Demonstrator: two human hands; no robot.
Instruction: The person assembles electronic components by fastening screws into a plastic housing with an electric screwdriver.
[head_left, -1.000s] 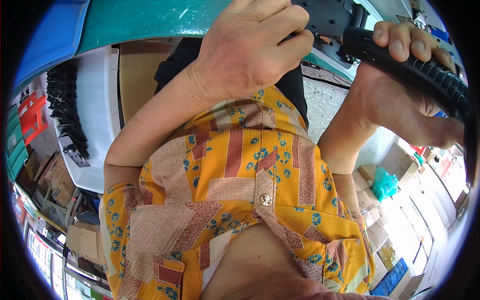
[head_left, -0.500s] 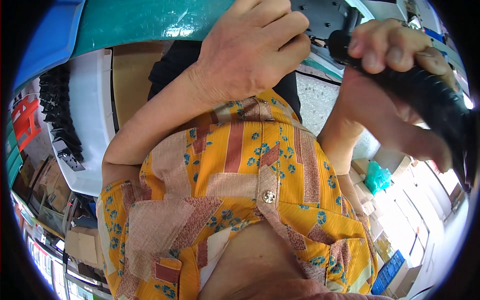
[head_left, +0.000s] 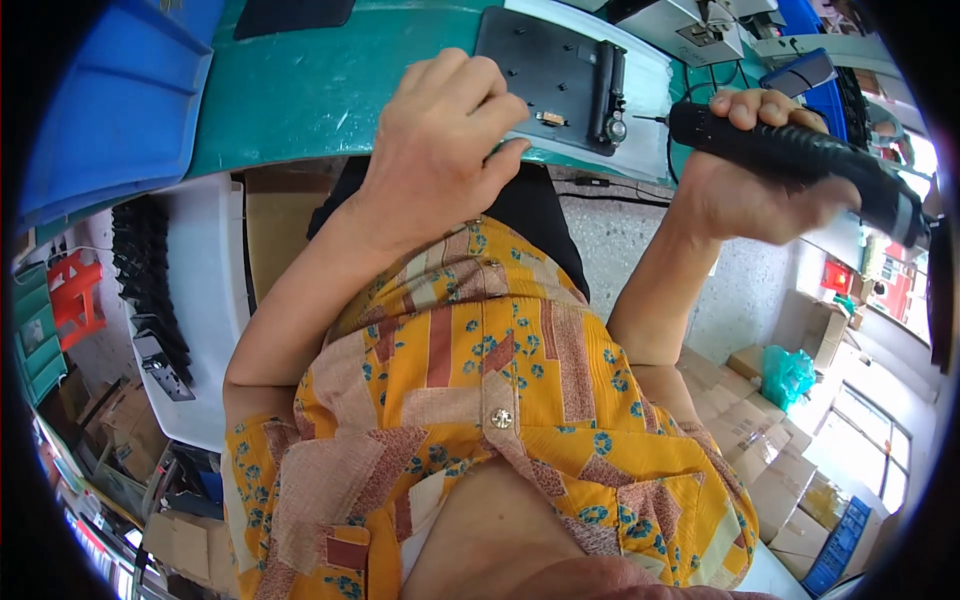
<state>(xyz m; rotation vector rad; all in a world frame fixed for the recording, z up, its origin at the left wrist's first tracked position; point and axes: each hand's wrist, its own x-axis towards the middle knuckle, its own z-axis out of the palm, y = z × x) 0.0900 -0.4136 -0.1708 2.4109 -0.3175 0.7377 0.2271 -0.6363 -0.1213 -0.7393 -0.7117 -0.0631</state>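
Observation:
My right hand (head_left: 765,185) is wrapped around a black electric screwdriver (head_left: 800,160), held above the right side of the bench with its thin bit pointing left. The bit's tip is just right of a flat black panel (head_left: 555,75) with small raised posts, a cylindrical bar along its right edge and a small copper-coloured part (head_left: 550,118) near its front edge. At the panel's front left corner hovers my left hand (head_left: 445,140), its fingers curled in. What those fingers hold, if anything, is hidden from view.
The panel lies on a white sheet (head_left: 650,100) on the green bench (head_left: 290,110). Blue bins (head_left: 130,110) stand at the left. Beside my left arm, a white tray (head_left: 210,290) holds a row of black parts (head_left: 150,285). Cardboard boxes (head_left: 760,450) sit at the lower right.
The view has shifted, so more of the bench and the whole panel show. Both hands now appear farther left; the screwdriver stays in my right hand, and my left fingers remain curled.

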